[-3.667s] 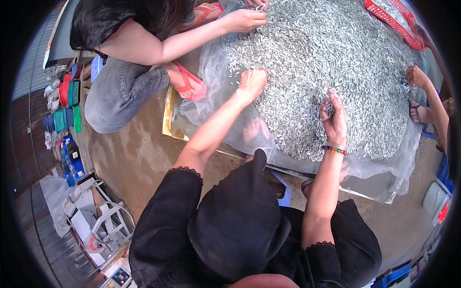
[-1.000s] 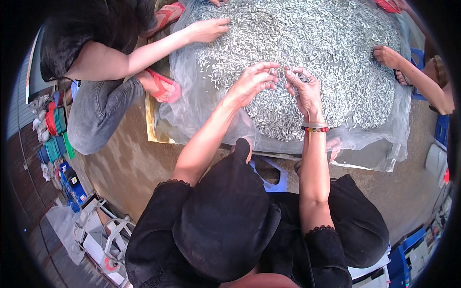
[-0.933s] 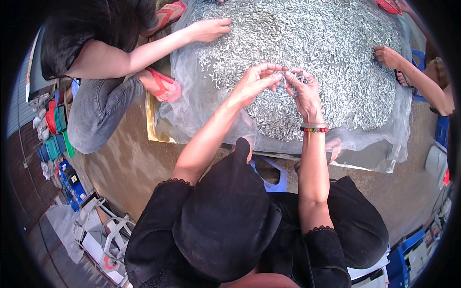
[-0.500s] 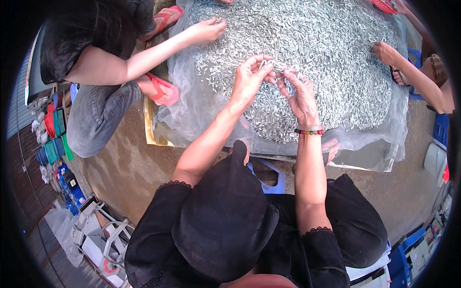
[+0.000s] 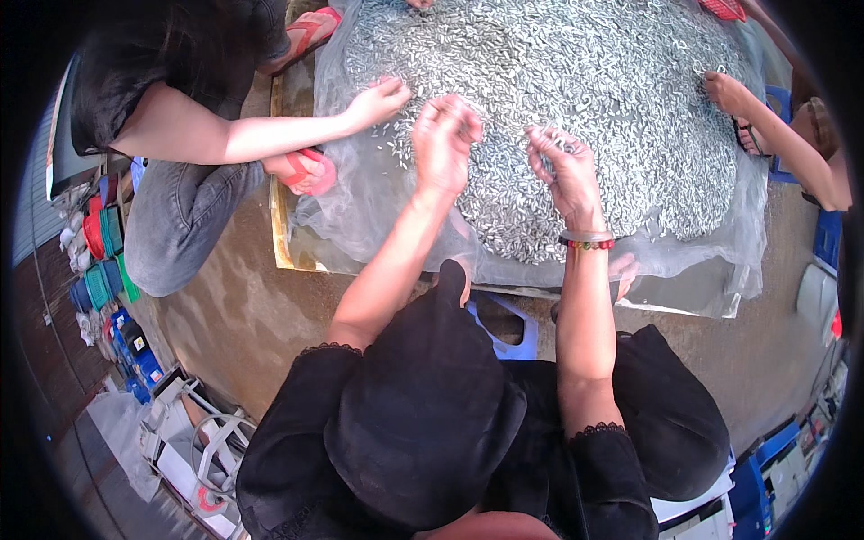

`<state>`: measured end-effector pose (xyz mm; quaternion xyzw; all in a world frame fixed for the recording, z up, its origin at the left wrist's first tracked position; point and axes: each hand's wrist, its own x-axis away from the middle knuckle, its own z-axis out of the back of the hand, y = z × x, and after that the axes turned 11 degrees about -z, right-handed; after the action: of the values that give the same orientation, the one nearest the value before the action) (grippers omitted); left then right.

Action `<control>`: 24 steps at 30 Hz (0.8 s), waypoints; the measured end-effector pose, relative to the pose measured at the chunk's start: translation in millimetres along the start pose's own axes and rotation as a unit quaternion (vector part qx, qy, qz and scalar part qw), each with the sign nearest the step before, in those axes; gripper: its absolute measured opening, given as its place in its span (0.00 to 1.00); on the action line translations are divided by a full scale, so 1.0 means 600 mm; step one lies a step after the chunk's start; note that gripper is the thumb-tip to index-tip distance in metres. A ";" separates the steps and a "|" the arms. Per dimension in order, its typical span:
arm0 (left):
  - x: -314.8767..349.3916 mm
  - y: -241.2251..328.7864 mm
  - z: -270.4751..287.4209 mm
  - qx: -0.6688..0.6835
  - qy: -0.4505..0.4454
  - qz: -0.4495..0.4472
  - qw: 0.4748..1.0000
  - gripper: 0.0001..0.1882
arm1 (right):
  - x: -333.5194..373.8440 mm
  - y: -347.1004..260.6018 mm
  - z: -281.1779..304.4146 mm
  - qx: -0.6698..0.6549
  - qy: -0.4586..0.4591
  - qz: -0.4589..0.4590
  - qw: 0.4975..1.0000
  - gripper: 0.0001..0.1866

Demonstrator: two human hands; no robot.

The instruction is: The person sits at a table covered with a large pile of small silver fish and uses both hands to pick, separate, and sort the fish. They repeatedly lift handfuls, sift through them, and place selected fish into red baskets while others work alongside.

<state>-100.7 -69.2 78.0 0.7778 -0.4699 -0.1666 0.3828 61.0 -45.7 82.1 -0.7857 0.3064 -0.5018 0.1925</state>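
A thick spread of small silvery pieces [image 5: 594, 81], some curved or looped, covers the pale netting [image 5: 337, 216] in front of me; their exact kind is too small to tell. My left hand [image 5: 445, 139] is raised over the left part of the spread. Its fingers are bent and smeared by motion, so what they hold is hidden. To its right, my right hand [image 5: 569, 166] has its thumb and fingers closed round small silvery loops. A beaded bracelet and a pale bangle circle that wrist. The two hands are apart.
At the left, another person's hand [image 5: 382, 101] reaches over the netting's edge, near a foot in a red flip-flop [image 5: 309, 169]. A further person's hand [image 5: 727, 92] works at the right. A blue plastic stool [image 5: 511, 333] stands below the near edge.
My hands were together at the looped pieces; now they have parted. The left has moved left, the right slightly right. The hand of the person at left has lowered.
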 end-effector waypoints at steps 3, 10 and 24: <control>-0.025 0.009 0.013 0.222 -0.038 0.152 0.962 0.06 | 0.001 -0.002 0.015 -0.110 -0.055 -0.016 0.992 0.13; -0.011 0.017 0.003 0.068 -0.136 0.277 0.949 0.12 | 0.005 -0.008 0.012 -0.034 -0.090 -0.011 0.995 0.16; 0.004 0.024 -0.010 -0.126 -0.139 0.333 0.924 0.13 | 0.003 0.006 0.004 0.041 0.048 0.040 0.997 0.07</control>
<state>-104.2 -72.7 92.8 0.4912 -0.7254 -0.1941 0.4414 62.6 -49.9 80.2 -0.7391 0.3253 -0.5433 0.2297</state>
